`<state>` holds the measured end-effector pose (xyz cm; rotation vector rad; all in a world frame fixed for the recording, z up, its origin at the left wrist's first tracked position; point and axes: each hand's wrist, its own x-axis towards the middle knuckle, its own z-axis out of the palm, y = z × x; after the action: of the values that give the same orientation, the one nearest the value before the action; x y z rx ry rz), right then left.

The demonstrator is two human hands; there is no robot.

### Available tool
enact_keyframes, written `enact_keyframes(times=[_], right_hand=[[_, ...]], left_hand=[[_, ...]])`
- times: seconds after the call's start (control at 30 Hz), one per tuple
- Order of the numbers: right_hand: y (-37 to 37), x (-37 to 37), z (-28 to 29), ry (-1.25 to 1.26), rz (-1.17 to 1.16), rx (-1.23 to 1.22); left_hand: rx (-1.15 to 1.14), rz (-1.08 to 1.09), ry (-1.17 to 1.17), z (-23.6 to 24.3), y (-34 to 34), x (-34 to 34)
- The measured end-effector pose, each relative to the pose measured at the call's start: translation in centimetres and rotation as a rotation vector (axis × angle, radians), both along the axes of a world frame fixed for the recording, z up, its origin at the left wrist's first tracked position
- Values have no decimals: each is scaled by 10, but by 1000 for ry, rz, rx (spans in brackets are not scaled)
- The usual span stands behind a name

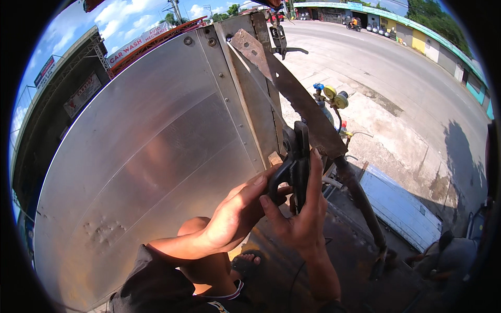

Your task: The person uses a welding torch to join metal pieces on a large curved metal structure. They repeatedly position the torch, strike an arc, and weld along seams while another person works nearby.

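A black fitting with a long flat body and a curved, hook-like part stands roughly upright between my hands; its exact kind is unclear. My left hand grips its lower left side, fingers partly hidden behind the curved part. On the other side my right hand closes on it, a finger stretched up along its right edge and the thumb at the left. Just behind it slants a rusty metal plate with holes, joined at its lower end to a dark pipe.
A large dented sheet-metal panel with a riveted edge fills the left. Beyond the plate stand yellow pressure gauges with a blue valve. A pale flat panel lies at the lower right. A motorcycle is on the road.
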<state>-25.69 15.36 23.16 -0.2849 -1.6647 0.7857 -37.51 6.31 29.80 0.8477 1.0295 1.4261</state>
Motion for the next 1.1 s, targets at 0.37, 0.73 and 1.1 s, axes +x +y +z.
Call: enact_keyframes(times=[0.37,0.73,1.1], right_hand=[[-8,-7,43,-30,-118,-14],[0,2,50,-44,-167,66],[9,-6,51,-68,-189,65]], left_hand=[[86,-49,134,8,13,-8],[238,-324,342,2,7,-30],[197,-243,263,2,9,-24]])
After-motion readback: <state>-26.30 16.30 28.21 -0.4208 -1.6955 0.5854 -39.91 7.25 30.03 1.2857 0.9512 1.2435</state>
